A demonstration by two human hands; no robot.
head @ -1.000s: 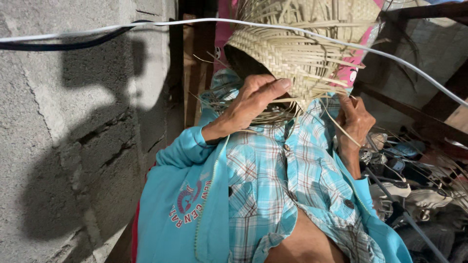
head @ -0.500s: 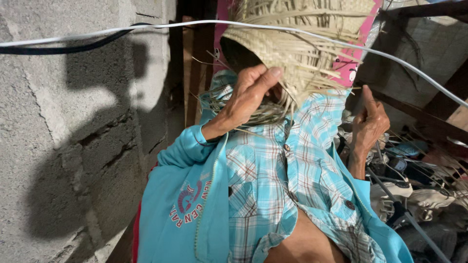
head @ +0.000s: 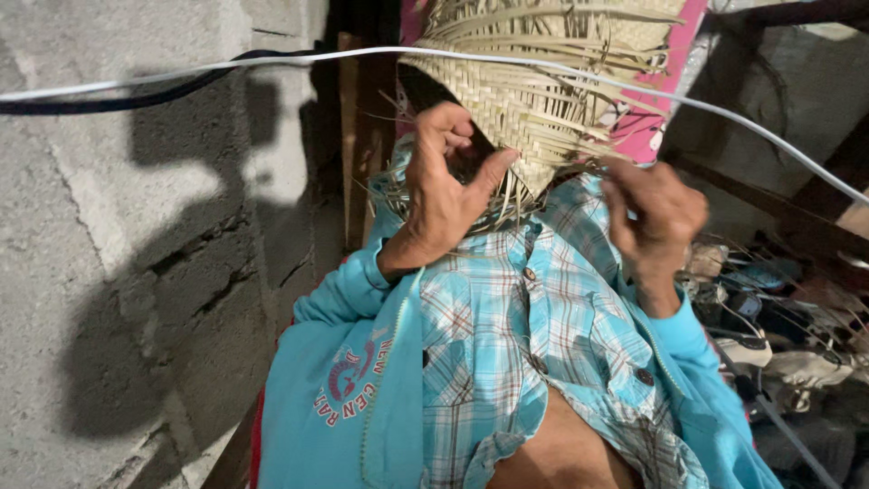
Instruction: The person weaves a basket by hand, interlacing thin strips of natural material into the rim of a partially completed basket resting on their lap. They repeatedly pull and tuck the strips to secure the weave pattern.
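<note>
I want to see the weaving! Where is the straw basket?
In the head view, the straw basket is top centre, above the checked shirt, touched by the left hand.

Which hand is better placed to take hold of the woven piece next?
Left, probably. The left hand is already at the woven palm-leaf piece, thumb against its lower edge and fingers curled at its side. The right hand hangs just below and to the side, fingers bent, gripping nothing visible.

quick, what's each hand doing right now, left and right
Left hand: open, fingers curled, thumb touching the woven straw piece.
Right hand: loosely curled just below the weaving; whether it pinches a strand cannot be told.
</note>
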